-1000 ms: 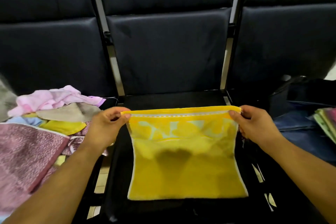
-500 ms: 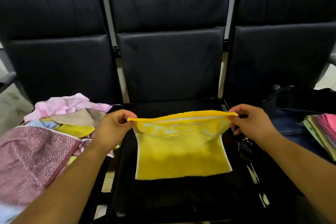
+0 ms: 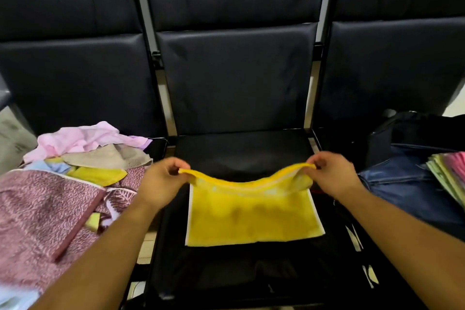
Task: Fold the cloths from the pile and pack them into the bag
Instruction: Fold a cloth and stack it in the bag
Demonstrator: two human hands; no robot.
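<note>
The yellow cloth [image 3: 251,219] sags between left hand [image 3: 161,181] and right hand [image 3: 332,176] grips.

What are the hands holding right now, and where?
Left hand and right hand each pinch an upper corner of the yellow cloth.

The seats [image 3: 239,151] are black. The cloth [image 3: 251,219] on the middle one is bright yellow with thin white side edges and a faint pale pattern near its top hem. The pile [image 3: 108,157] on the left one mixes pale pink, grey-beige, light blue and yellow. Its towel [image 3: 37,209] is speckled mauve with a darker rose border. The bag [image 3: 402,184] is dark blue. The stack [image 3: 450,171] at the right edge shows green and pink.
</note>
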